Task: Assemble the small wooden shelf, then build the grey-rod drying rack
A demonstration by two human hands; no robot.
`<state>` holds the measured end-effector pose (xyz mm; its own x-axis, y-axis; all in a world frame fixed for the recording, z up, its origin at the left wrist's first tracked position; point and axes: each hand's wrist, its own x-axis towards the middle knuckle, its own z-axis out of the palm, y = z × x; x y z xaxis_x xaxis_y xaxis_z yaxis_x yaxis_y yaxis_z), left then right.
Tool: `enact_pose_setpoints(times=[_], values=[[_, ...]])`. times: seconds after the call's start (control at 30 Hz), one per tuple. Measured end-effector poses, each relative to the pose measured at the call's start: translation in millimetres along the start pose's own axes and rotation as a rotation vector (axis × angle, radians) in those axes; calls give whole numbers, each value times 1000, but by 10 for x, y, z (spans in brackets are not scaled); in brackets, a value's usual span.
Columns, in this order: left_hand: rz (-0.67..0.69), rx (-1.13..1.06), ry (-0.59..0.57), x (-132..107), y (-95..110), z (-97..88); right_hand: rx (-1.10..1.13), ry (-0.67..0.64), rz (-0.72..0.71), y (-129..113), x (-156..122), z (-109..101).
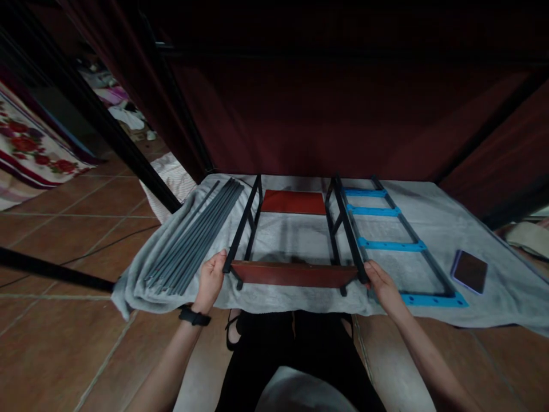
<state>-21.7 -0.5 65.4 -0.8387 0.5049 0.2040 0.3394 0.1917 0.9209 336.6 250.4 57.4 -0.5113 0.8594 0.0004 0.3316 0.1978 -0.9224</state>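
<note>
While the black frame (350, 232) sits on the gray blanket (433, 223) between the gray rods (197, 240) and the blue-runged rack (392, 246), its side rails (241, 229) run lengthwise front to back, red panels (294, 274) crosswise. The left hand (211, 279) and right hand (381, 281), partly closed, grip the rails' near ends.

Left hand (211, 279), right hand (381, 282) gripping black frame (349, 229).

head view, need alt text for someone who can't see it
A person's left hand and right hand hold the near ends of a black frame with two reddish panels, over a grey cloth. Grey rods lie left of it; to its right are a ladder-like frame with blue crosspieces and a phone.
</note>
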Motion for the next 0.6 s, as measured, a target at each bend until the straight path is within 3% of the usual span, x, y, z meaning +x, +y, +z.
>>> enact_pose_setpoints(times=[0.6], values=[[8, -28, 67, -29, -39, 43, -10, -17, 96, -27, -26, -15]])
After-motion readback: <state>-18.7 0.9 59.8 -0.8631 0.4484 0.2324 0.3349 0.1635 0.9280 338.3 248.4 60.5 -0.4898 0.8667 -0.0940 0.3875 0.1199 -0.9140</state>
